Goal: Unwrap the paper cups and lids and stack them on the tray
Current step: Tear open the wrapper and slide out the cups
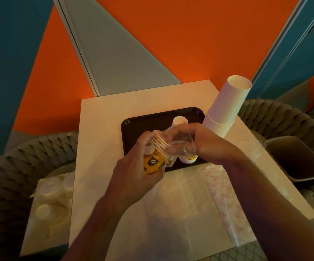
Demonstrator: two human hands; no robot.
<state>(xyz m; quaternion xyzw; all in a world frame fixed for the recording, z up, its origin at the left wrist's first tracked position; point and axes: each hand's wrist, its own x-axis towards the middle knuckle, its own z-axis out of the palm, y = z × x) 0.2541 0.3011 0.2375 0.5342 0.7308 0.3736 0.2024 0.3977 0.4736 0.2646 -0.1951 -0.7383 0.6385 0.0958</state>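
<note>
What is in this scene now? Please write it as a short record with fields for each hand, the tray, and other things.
left hand: grips a short stack of yellow printed paper cups
right hand: pinches the clear plastic wrapper at the stack's rim end
tray: black plastic tray on the white square table, carrying one white paper cup
beside tray: tall stack of white paper cups, upside down
near table edge: loose clear plastic bag

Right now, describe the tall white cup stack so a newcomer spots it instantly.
Find the white table with the black tray on it. Just off the tray's right edge, at the table's far right side, stands the tall white cup stack. It is plain white, leaning, and towers over the small cups on the tray.
</note>
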